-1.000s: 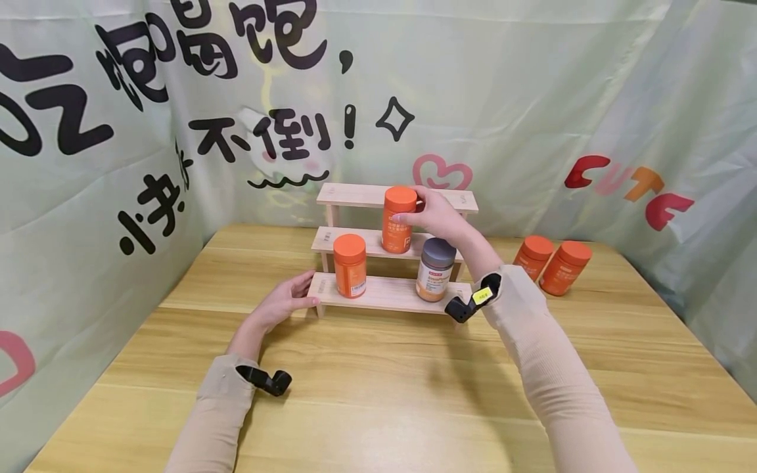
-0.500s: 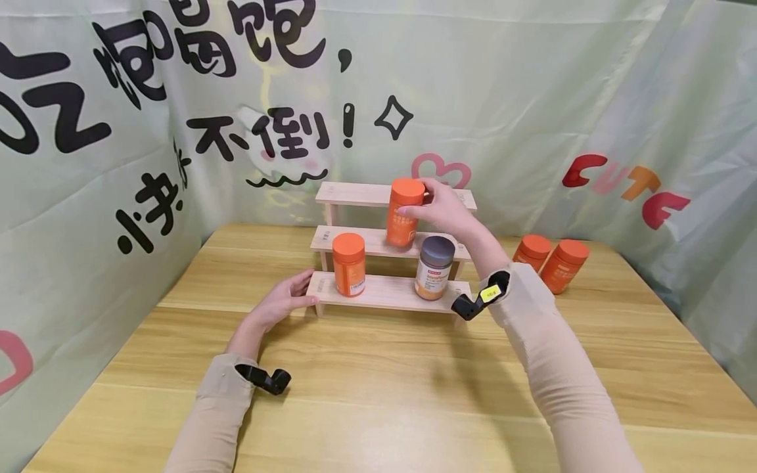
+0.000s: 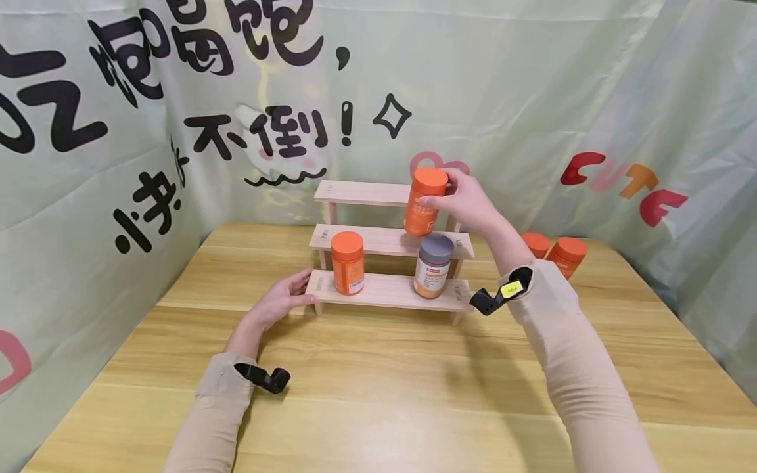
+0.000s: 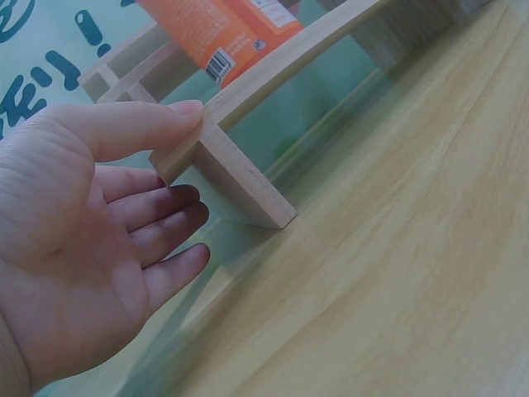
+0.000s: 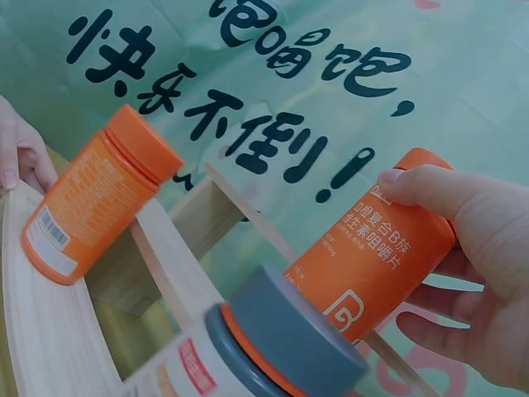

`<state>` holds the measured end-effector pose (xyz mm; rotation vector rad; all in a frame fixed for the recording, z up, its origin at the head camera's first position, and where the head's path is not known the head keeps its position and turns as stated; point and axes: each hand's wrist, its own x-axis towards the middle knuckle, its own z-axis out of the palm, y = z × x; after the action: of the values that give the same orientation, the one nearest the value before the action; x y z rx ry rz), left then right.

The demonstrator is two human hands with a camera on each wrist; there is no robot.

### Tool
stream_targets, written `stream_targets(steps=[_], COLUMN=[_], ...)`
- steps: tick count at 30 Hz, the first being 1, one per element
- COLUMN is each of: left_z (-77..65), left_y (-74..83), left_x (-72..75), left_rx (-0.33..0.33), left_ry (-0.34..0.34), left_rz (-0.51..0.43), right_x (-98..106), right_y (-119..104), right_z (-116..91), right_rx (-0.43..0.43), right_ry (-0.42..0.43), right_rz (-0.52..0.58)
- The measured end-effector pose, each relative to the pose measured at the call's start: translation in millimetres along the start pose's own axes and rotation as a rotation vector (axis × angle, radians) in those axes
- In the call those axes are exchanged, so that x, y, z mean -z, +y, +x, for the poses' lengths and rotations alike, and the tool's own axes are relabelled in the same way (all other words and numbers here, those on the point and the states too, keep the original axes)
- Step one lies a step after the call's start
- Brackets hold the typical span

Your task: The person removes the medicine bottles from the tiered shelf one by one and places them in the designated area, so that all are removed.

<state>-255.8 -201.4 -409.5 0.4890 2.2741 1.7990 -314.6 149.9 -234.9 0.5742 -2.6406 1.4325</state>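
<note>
My right hand (image 3: 473, 202) grips an orange supplement bottle (image 5: 372, 248) between thumb and fingers, raised and slightly tilted over the right part of the middle tier. At the left end of the three-tier wooden display shelf (image 3: 390, 297), my left hand (image 3: 282, 301) holds the lowest board, thumb at its corner (image 4: 178, 175) and fingers behind. Another orange bottle (image 3: 347, 264) stands on the lowest tier towards the left. Towards that tier's right stands a bottle with a grey lid (image 3: 434, 266), which overlaps the held bottle in the right wrist view.
Two more orange bottles, one nearer (image 3: 569, 255) and one behind it (image 3: 535, 244), are on the wooden table (image 3: 378, 394) at the right, partly hidden by the right sleeve. A printed fabric backdrop (image 3: 503, 98) hangs behind the shelf and along the left side.
My right hand has lifted the orange bottle from the middle tier, carrying it up and to the right. The left hand stays at the shelf's end.
</note>
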Motion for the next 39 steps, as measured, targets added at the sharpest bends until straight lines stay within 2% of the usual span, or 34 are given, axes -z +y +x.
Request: stream_targets(steps=[9, 23, 33, 39], left_z=[0.8, 0.2, 0.2, 0.4], left_y=[0.2, 1.8, 2.1, 2.2], left_x=[-0.1, 1.2, 1.3, 0.7], left_rx=[-0.003, 0.002, 0.003, 0.011], left_ry=[0.002, -0.007, -0.009, -0.003], left_rz=[0.010, 0.007, 0.006, 0.011], right_x=[24.0, 62.2, 89.8, 101.6], right_y=[9.5, 28.4, 47.6, 60.1], right_z=[-10.8, -39.7, -63.1, -77.9], right_rx=[-0.027, -0.102, -0.131, -0.182], right_ry=[0.042, 0.108, 0.168, 0.169], right_rz=[0.041, -0.014, -0.116, -0.145])
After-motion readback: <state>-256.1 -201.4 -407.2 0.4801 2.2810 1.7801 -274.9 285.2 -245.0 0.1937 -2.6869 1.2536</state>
